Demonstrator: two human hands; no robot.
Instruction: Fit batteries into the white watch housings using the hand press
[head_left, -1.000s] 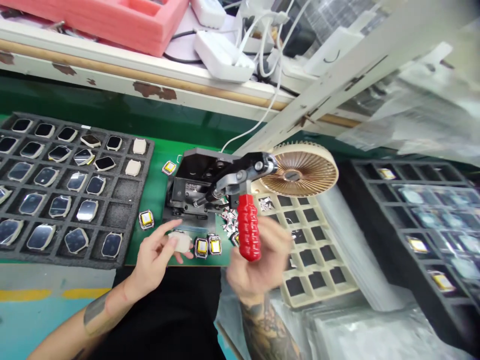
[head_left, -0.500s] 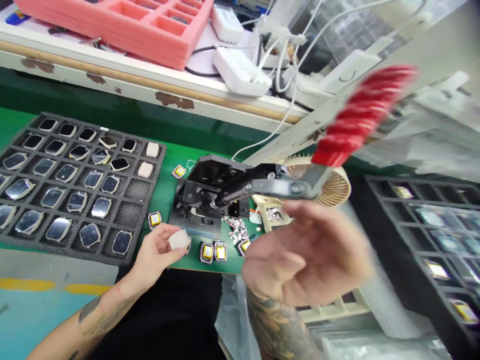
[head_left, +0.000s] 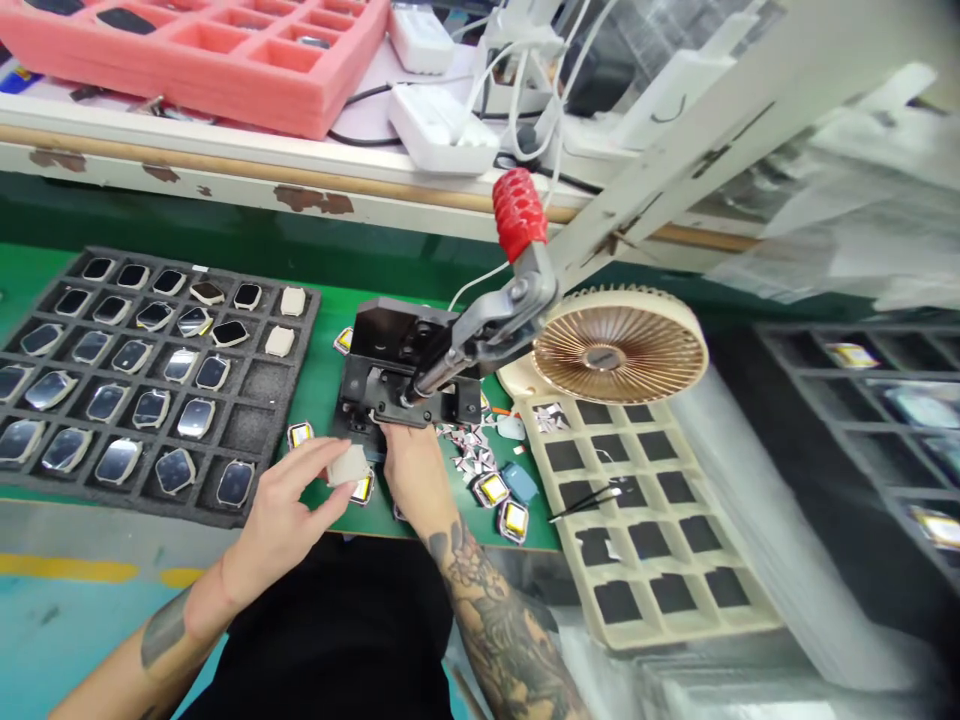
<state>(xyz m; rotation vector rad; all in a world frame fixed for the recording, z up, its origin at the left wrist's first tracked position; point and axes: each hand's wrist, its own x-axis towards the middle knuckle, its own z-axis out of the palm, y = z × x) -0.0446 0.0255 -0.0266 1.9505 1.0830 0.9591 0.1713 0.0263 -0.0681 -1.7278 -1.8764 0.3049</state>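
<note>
My left hand [head_left: 289,505] pinches a cream, square smartwatch part [head_left: 349,466] between thumb and fingers, just in front of the press. Under the black head of the toggle press [head_left: 409,385] reaches my right hand [head_left: 414,462], its fingers hidden by the fixture. The press's red-wrapped handle [head_left: 519,212] points up, with no hand on it. Below the held part lies an open watch case with a yellow-edged battery [head_left: 363,487]. Another such watch case [head_left: 300,434] lies left of the press. Two more, one of them a watch case [head_left: 491,488], lie to the right.
At left, a dark foam tray [head_left: 259,425] carries many watches. White-and-dark scraps [head_left: 472,450] lie beside the press. A beige fan [head_left: 622,345] stands over a cream compartment tray [head_left: 611,640] with tweezers [head_left: 589,502] across it. The shelf above holds pink foam [head_left: 315,105] and white power strips [head_left: 442,130].
My right hand has moved from beside the handle down and left, under the press head. The red handle has swung back and more upright. My left hand still holds the cream watch part.
</note>
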